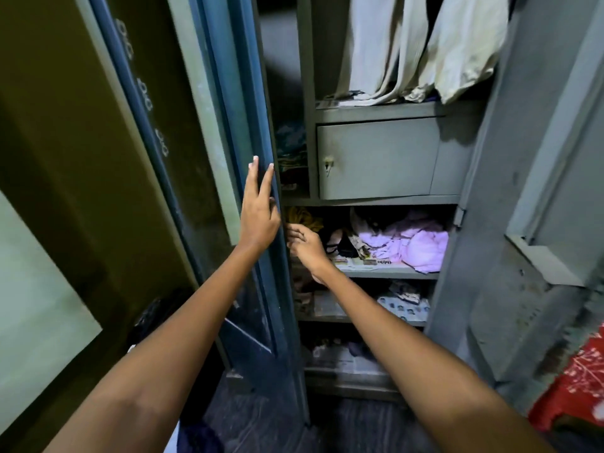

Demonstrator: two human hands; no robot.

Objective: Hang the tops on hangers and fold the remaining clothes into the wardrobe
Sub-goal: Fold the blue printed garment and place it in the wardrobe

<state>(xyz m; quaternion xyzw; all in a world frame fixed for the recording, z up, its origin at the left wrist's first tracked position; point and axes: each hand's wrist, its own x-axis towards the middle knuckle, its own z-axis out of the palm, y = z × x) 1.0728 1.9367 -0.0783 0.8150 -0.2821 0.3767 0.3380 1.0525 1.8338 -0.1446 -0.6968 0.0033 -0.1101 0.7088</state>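
A grey metal wardrobe [385, 201] stands in front of me with both doors swung out. My left hand [258, 210] lies with straight fingers on the edge of the blue left door [242, 132]. My right hand [305, 245] reaches into the middle shelf [392, 273] with loosely curled fingers, beside a yellow-brown cloth [302, 219]; I cannot tell if it holds anything. A crumpled pink garment [411, 243] lies on that shelf to the right. Pale tops [425, 47] hang in the upper section.
A locked grey box compartment [376, 158] sits above the middle shelf. Lower shelves hold papers and small cloths [402, 305]. The grey right door [529, 191] stands open at the right. A red patterned cloth [578, 380] shows at the lower right. A mirror panel [36, 305] is at left.
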